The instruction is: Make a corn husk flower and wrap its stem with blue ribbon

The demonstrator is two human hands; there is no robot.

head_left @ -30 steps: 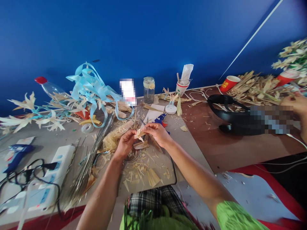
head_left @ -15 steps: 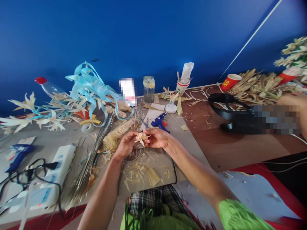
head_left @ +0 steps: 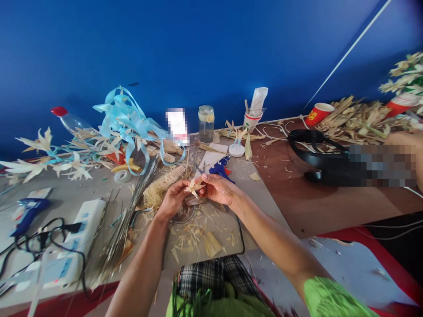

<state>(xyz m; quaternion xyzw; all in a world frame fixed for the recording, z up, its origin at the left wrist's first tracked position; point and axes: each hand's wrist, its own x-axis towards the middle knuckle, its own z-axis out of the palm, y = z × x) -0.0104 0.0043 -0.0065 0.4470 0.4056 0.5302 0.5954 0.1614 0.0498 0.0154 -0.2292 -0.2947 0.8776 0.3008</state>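
A small pale corn-husk flower (head_left: 194, 188) with pointed petals is held between my two hands, over the work board. My left hand (head_left: 175, 198) pinches it from the left with thumb and fingertips. From the other side, the closed fingers of my right hand (head_left: 216, 189) grip it; parts of those fingers are hidden behind the flower. Just beyond the hands lie scissors (head_left: 198, 169), partly covered, and a blue glue gun (head_left: 220, 166). Husk scraps (head_left: 211, 244) are scattered on the board below.
Corn cobs (head_left: 165, 182) and a bundle of thin wires (head_left: 128, 220) lie left. Further left are a power strip (head_left: 82, 233) and another glue gun (head_left: 28, 213). Behind stand a glass jar (head_left: 206, 125) and light-blue ribbon (head_left: 122, 114). Another person's hand (head_left: 405, 143) is far right.
The flower has turned slightly in my fingers, its petals now angled differently. Both hands stay in nearly the same place; the whole view has shifted a little.
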